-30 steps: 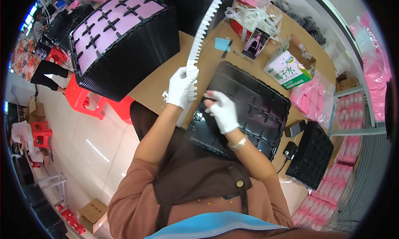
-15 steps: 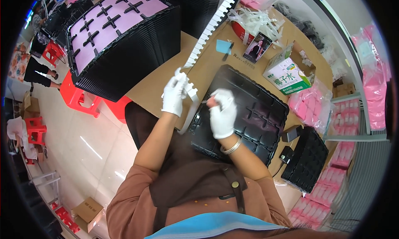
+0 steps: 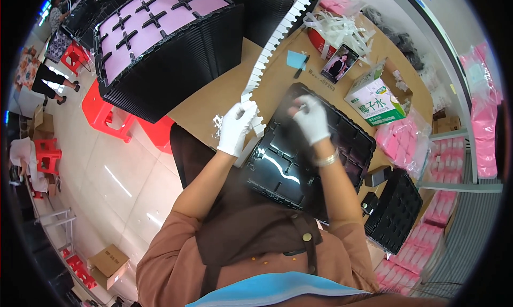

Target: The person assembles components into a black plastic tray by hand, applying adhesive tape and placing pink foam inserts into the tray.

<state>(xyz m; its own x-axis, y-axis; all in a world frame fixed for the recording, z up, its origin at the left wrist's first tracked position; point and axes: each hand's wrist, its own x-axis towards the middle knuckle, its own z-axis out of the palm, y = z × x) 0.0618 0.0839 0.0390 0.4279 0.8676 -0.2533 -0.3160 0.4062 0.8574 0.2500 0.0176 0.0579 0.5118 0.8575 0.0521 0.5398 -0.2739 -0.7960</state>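
looking down, head view: white notched strip (image 3: 269,52) slants from the worktop's (image 3: 206,101) left edge toward its far edge. gloved left hand (image 3: 235,128) pinched closed on the strip near its lower end; right hand (image 3: 311,120) loosely curled above the black tray (image 3: 280,168), blurred, can't tell if it holds anything.

strip seems light, thin, springy; teeth likely to snag or tear, so best held by the plain edge. tray looks like thin glossy plastic, probably slick; take it by the rim.

hidden: strip under the left fingers, tray under the right hand. cut off: strip's far end. unclear: whether strip touches worktop; white scraps (image 3: 217,124) too small to read.
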